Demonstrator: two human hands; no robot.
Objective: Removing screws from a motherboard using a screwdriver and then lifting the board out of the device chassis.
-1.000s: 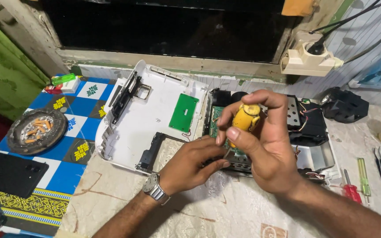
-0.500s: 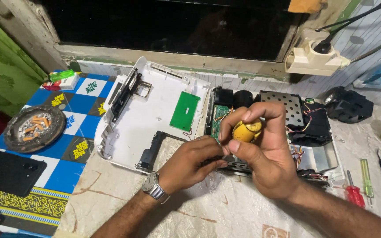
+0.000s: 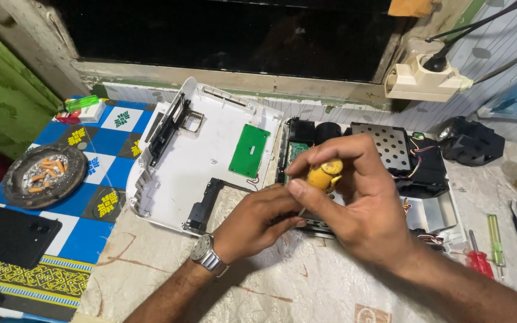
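My right hand (image 3: 354,197) grips a yellow-handled screwdriver (image 3: 323,174) held upright over an opened electronic device (image 3: 390,161) with a perforated metal plate and coloured wires. My left hand (image 3: 258,221), with a metal wristwatch on its wrist, pinches at the screwdriver's shaft near the device's front edge; the tip is hidden behind the fingers. The device's white plastic cover (image 3: 192,161) lies upside down to the left, carrying a small green circuit board (image 3: 249,149).
An ashtray (image 3: 44,174) with cigarette butts and a black phone (image 3: 10,234) lie on the blue patterned cloth at left. Red and green screwdrivers (image 3: 487,251) lie at right. A black part (image 3: 473,141) and a wall socket (image 3: 427,76) are at the back right.
My right hand has lowered the yellow screwdriver handle toward the device. My left hand has stayed at the shaft, and the view has shifted slightly.
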